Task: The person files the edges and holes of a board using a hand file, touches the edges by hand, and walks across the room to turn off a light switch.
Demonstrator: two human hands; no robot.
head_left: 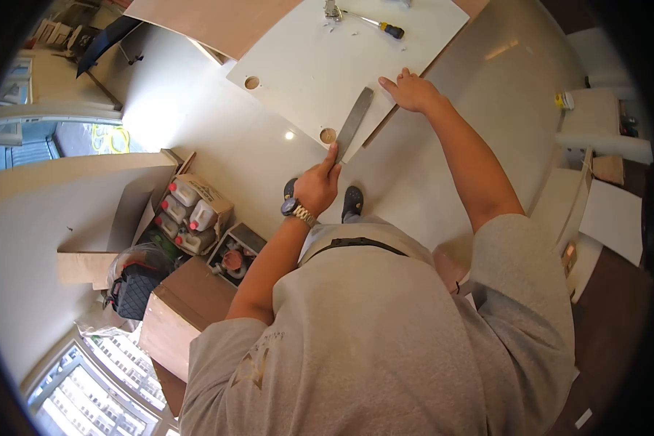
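Note:
My left hand (318, 187), with a watch on its wrist, is closed around the near end of a flat metal file (355, 116). The index finger lies along the file, and the grip end is hidden in the hand. The grey blade rests over the corner of a white panel (298, 65), next to a round recess (328, 136). A second round recess (251, 83) is farther along the same edge. My right hand (411, 91) lies with fingers spread on the panel's right edge, holding nothing.
On the panel's far part are a screwdriver (386, 29), a metal hinge (332, 10) and small scraps. Brown boards (203, 25) lie beneath. At left stand a carton of white jugs (184, 192), a wooden box (189, 298) and a black bag (134, 291). White boards (612, 218) are at right.

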